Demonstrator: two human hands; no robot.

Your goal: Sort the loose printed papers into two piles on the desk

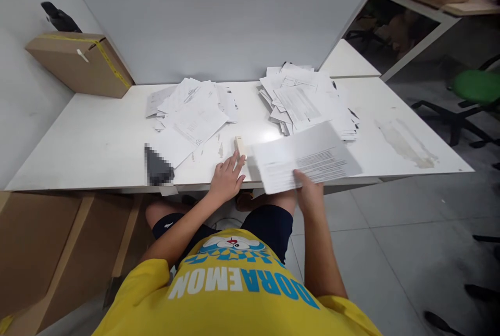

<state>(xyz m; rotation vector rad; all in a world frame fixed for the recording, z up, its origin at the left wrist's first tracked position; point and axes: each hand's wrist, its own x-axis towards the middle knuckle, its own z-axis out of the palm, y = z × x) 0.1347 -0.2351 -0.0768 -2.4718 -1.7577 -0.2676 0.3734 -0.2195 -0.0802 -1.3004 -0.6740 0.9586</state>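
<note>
A small cream-coloured stapler (239, 146) lies on the white table near its front edge. The fingertips of my left hand (226, 178) touch its near end; the fingers are stretched out and slightly apart, not wrapped round it. My right hand (310, 193) pinches a printed sheet of paper (300, 159) by its near edge, thumb on top and the other fingers hidden beneath. The sheet is tilted above the table's front edge, slightly blurred, right of the stapler. Behind it sits a messy pile of papers (300, 99). Another loose pile of papers (195, 112) lies to the left.
A pixelated dark object (157, 165) is at the front left of the table (94, 138). A cardboard box (82, 65) leans at the back left, and a grey partition (219, 18) rises behind. Cardboard boxes (70, 252) stand below left; a green chair (476, 86) is at right.
</note>
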